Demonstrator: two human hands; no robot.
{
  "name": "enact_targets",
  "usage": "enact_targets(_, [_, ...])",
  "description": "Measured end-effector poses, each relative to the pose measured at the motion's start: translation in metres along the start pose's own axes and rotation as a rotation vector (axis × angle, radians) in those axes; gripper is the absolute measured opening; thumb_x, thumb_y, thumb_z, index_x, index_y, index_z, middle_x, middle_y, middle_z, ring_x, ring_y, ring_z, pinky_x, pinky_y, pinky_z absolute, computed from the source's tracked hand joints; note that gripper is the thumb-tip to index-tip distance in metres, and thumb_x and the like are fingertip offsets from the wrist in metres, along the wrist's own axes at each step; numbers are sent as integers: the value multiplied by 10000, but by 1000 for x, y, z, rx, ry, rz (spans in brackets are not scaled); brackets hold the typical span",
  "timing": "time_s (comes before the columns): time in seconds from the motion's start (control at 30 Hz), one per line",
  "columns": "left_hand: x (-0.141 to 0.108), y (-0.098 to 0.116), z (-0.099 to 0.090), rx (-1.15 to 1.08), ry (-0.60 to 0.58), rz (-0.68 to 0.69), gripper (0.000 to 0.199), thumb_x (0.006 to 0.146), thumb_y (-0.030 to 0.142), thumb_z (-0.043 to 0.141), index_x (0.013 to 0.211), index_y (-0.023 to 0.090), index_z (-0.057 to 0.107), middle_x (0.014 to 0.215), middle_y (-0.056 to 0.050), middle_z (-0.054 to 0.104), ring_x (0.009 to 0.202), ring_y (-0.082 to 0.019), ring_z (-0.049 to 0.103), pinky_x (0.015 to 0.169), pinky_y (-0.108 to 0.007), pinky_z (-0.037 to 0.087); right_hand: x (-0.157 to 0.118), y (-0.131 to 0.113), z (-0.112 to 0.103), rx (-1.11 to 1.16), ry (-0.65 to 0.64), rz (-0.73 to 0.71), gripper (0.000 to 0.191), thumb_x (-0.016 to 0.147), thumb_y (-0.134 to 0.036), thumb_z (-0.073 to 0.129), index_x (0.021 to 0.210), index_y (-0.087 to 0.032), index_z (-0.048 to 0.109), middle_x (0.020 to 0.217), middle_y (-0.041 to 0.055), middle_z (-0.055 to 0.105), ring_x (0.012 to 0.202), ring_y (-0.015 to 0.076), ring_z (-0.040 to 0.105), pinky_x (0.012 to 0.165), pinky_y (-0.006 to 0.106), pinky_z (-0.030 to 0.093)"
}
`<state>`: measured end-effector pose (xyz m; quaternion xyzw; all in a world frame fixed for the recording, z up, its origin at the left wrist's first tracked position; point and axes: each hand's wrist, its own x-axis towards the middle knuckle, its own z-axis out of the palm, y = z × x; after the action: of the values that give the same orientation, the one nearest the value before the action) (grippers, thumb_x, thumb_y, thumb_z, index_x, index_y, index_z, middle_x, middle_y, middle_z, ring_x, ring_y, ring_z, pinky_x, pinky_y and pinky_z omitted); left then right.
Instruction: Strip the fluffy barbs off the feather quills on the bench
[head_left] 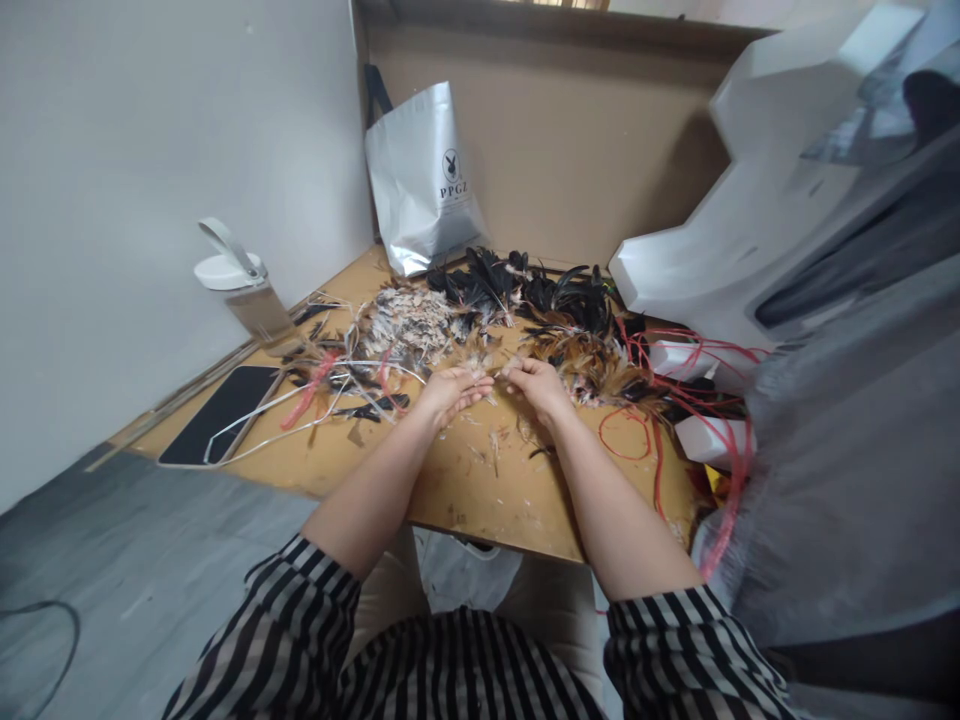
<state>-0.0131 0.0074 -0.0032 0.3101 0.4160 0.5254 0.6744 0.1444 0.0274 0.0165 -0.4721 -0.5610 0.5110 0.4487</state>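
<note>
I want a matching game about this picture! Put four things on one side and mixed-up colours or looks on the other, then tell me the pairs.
Things:
1. bag
2. bottle
3. feathers
4. sleeves

Looks:
A. black and pale stripes
B. heaped, black, brown and greyish
C. shiny silver
D. white on top

Pairs: 1-C, 2-D, 3-B, 4-A

Arms [622, 500] forward, hands [455, 393] close together

The table [480, 500] is viewed closely from the head, forward and down across its near edge; the left hand [454, 393] and right hand [538, 385] are framed centrally, the far panel [585, 140] caught beyond.
</note>
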Motion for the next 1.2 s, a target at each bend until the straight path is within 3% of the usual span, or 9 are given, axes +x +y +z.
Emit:
enact_targets(0.3, [-9, 5, 10, 25, -24, 15, 130, 689, 173, 643, 734, 55, 616, 732, -121, 664, 586, -92, 618, 473, -126, 435, -6, -6, 7, 72, -79, 11, 255, 547, -362, 684, 601, -144, 563, 477, -41, 507, 427, 55, 383, 447, 197, 276])
enact_targets(0.6, [-10, 5, 13, 78, -3, 57, 126, 657, 170, 669, 642, 75, 588, 571, -51, 612, 469, -45, 536, 449, -129, 397, -5, -4, 13, 63, -33, -20, 239, 537, -326, 684, 628, -146, 558, 559, -30, 552, 484, 67, 431, 493, 204, 322])
enact_targets(0.9, [-13, 7, 16, 136, -52, 51, 131, 659, 178, 666, 652, 72, 589, 615, -66, 627, 489, -52, 541, 475, -147, 410, -7, -6, 12, 124, -15, -1, 285, 519, -354, 714, 596, -147, 535, 470, -53, 486, 419, 51, 363, 437, 200, 262])
enact_targets(1.2, [-15, 9, 17, 254, -87, 154, 192, 651, 262, 662, 654, 79, 605, 566, -60, 621, 454, -61, 527, 444, -159, 383, -7, -6, 13, 217, -126, 15, 271, 536, -347, 720, 650, -136, 593, 559, -26, 565, 488, 63, 451, 493, 196, 320])
